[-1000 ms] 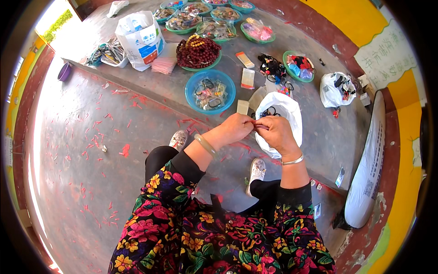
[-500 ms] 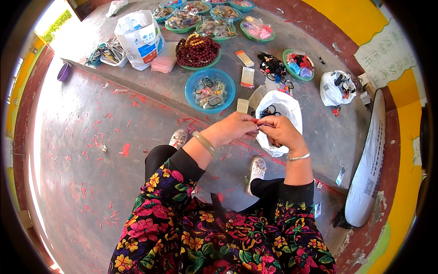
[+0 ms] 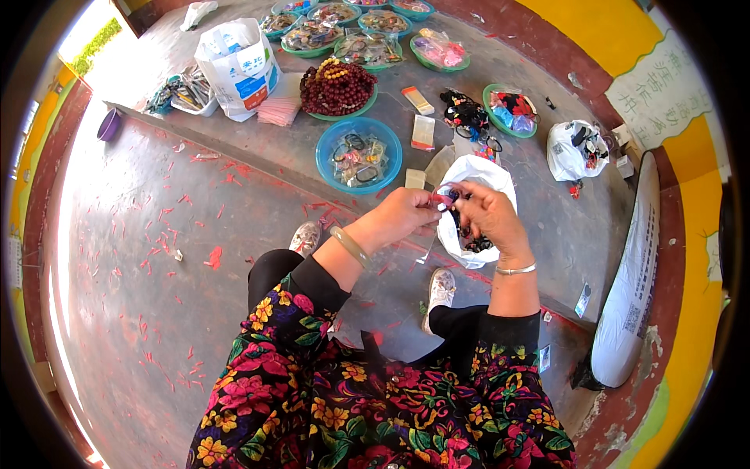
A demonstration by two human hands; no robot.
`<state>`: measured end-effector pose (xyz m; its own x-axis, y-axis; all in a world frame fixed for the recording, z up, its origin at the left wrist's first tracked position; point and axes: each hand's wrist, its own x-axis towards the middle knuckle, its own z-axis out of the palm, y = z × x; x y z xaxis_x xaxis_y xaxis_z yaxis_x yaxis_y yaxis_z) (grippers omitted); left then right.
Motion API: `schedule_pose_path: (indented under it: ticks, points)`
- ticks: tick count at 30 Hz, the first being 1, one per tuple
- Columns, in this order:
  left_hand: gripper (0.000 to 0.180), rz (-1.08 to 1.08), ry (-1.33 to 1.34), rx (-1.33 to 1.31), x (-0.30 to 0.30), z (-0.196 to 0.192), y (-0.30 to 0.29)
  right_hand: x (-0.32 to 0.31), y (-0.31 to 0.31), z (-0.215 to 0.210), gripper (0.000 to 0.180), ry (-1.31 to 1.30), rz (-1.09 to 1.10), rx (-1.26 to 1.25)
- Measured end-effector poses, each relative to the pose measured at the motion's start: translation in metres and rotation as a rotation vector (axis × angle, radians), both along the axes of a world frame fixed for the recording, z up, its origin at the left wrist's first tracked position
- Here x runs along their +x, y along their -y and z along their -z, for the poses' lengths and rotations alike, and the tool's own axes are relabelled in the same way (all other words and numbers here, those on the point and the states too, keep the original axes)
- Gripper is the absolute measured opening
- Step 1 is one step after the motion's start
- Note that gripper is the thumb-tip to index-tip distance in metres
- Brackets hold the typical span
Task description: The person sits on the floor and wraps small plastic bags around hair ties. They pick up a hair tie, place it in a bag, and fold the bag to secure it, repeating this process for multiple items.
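The right hand [image 3: 491, 223] is being shifted slightly away from the left hand [image 3: 400, 219] and loosened; a small reddish piece [image 3: 445, 199] is being exposed between the two, and more dark items [image 3: 476, 244] inside the white bag [image 3: 451, 244] are being revealed.

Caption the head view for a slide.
Left hand pinching a small item, right hand close beside it, at an open white bag near a blue basin.

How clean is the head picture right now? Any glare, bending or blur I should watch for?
Head view: glare burns out the floor at far left, toward the bright doorway; fisheye distortion curves the yellow wall and long white package at right; the small item between left hand and right hand lacks clear detail; the blue basin looks reasonably sharp.
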<state>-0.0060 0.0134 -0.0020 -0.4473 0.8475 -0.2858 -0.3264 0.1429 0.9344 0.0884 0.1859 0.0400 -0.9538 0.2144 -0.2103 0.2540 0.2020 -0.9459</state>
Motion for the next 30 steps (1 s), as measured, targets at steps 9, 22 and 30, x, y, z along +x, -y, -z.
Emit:
schedule_pose_path:
  ticks: [9,22,30]
  points:
    - [0.03,-0.081,-0.034,0.099,-0.004,0.009,-0.003,0.003,0.014,0.0,0.018,-0.13,-0.046,0.306]
    - [0.023,-0.137,-0.024,-0.01,-0.002,0.011,0.0,0.0,0.014,0.005,0.022,0.003,-0.133,0.277]
    - [0.022,-0.064,-0.058,-0.081,0.001,0.001,0.0,-0.001,0.015,0.007,0.023,0.036,-0.162,0.188]
